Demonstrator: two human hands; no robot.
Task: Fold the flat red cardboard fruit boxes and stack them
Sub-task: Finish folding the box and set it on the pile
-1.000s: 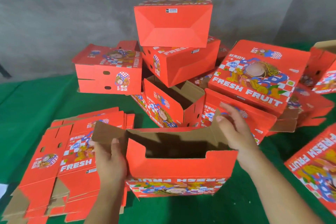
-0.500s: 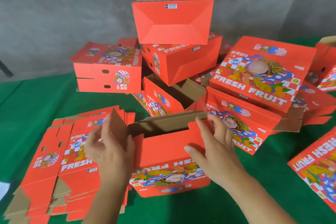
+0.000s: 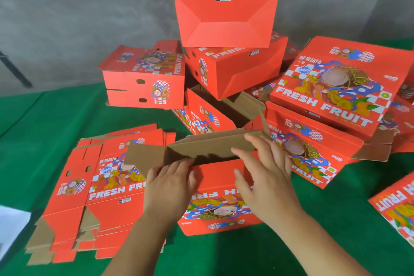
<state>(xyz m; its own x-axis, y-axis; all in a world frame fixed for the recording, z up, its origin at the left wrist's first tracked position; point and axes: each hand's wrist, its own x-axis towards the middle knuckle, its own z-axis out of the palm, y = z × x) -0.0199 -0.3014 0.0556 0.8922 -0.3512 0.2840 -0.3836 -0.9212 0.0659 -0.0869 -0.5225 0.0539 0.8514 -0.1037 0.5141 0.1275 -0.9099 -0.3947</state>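
Light, stiff half-folded fruit box — best pinched along flap creases; left hand and right hand seemingly pressing flat-fingered, not gripping.

A big heap of folded red cardboard fruit boxes blocks the way at 12 and 2 o'clock. A low stack of flat red cardboard boxes fills 9 o'clock. One more red box corner sits at 3 o'clock. Bare green cloth lies open at 10 o'clock and 5 o'clock.
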